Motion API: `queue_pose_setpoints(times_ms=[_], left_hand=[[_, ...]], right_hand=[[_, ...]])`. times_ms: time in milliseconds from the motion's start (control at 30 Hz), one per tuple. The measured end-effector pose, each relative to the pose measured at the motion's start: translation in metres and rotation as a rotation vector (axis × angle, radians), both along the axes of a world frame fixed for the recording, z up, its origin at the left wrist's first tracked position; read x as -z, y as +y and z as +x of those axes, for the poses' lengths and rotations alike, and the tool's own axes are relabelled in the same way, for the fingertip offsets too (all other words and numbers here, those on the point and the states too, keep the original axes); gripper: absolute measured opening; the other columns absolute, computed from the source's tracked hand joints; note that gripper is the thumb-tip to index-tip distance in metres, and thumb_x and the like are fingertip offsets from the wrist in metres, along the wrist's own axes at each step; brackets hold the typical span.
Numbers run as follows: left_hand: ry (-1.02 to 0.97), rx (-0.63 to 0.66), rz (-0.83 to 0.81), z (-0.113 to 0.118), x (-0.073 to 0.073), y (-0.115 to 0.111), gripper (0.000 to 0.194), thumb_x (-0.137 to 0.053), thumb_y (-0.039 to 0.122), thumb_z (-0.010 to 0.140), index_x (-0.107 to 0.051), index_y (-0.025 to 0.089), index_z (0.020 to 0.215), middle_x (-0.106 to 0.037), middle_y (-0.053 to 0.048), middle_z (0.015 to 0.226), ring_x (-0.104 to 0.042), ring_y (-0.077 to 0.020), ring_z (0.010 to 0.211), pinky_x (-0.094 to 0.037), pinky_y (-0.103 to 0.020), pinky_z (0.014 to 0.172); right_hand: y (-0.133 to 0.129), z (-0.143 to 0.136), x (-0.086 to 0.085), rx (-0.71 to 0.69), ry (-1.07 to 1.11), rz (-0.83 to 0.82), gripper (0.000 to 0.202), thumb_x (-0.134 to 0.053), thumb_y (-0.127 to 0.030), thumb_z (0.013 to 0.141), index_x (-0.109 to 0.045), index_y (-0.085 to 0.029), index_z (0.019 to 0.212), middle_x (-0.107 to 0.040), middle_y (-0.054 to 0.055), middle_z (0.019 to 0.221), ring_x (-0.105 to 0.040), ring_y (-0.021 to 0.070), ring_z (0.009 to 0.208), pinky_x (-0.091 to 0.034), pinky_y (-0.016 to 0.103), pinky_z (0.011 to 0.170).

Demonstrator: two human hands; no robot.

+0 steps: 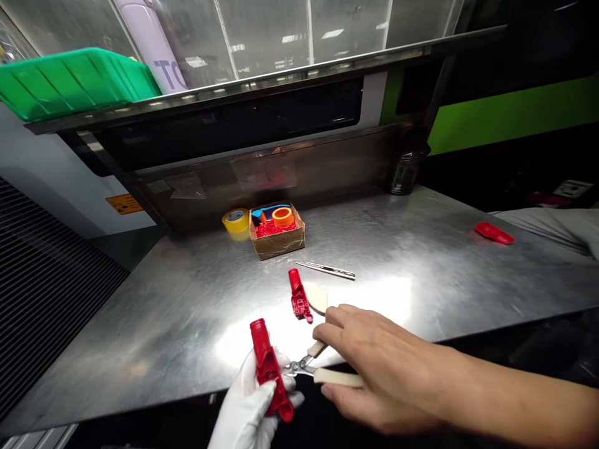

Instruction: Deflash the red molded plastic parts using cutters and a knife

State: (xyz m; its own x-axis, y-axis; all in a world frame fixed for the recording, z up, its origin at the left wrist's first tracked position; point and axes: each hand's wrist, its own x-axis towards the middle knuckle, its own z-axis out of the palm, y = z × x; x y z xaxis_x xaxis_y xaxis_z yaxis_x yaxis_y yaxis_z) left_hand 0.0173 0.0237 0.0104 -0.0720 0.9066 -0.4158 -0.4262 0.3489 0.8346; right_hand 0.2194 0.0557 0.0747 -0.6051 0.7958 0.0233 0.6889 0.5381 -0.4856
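In the head view my left hand [250, 399], in a white glove, is closed round a red plastic part [265, 352] with a tubular upper end. My bare right hand [369, 362] grips a pair of nippers [334, 376] by the pale handles, which are spread apart. The nippers' metal jaws reach the right side of the red part; whether they touch it is hidden. Just beyond my hands, a second red plastic part [299, 296] of similar shape lies on the metal table [187, 324], beside a flat cream-coloured piece [317, 299].
A slim metal knife [327, 270] lies beyond the parts. Behind it stand a cardboard box [281, 244] of red scraps with an orange ring, and a yellow tape roll [236, 220]. Another red piece [494, 233] lies far right. A dark bottle [406, 167] and green bin [75, 84] stand farther back.
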Motion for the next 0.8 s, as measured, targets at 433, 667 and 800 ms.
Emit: queue_pose_setpoints(times_ms=[433, 667, 800], left_hand=[[0.159, 0.061, 0.132, -0.002, 0.033, 0.008, 0.050, -0.073, 0.023, 0.064, -0.057, 0.020, 0.111, -0.066, -0.008, 0.098, -0.061, -0.0237, 0.079, -0.049, -0.030, 0.064], [0.342, 0.183, 0.132, 0.010, -0.001, 0.001, 0.047, -0.049, 0.007, 0.072, -0.048, 0.017, 0.118, -0.064, -0.008, 0.107, -0.060, -0.0221, 0.083, -0.047, -0.029, 0.067], [0.329, 0.175, 0.126, 0.009, 0.003, 0.000, 0.045, -0.048, 0.006, 0.071, -0.049, 0.015, 0.116, -0.067, -0.009, 0.105, -0.062, -0.0248, 0.089, -0.048, -0.031, 0.073]], right_hand=[[-0.010, -0.025, 0.007, -0.232, -0.356, 0.611, 0.014, -0.053, -0.029, 0.079, -0.056, -0.016, 0.077, -0.048, 0.007, 0.072, -0.042, 0.0217, 0.064, -0.029, 0.035, 0.053], [-0.018, -0.038, 0.011, -0.200, -0.429, 0.784, 0.010, -0.047, -0.016, 0.075, -0.056, -0.014, 0.071, -0.045, 0.006, 0.064, -0.036, 0.0188, 0.056, -0.022, 0.033, 0.048], [-0.019, -0.042, 0.015, -0.194, -0.410, 0.821, 0.012, -0.045, -0.016, 0.076, -0.054, -0.015, 0.069, -0.042, 0.005, 0.061, -0.033, 0.0180, 0.054, -0.018, 0.032, 0.046]])
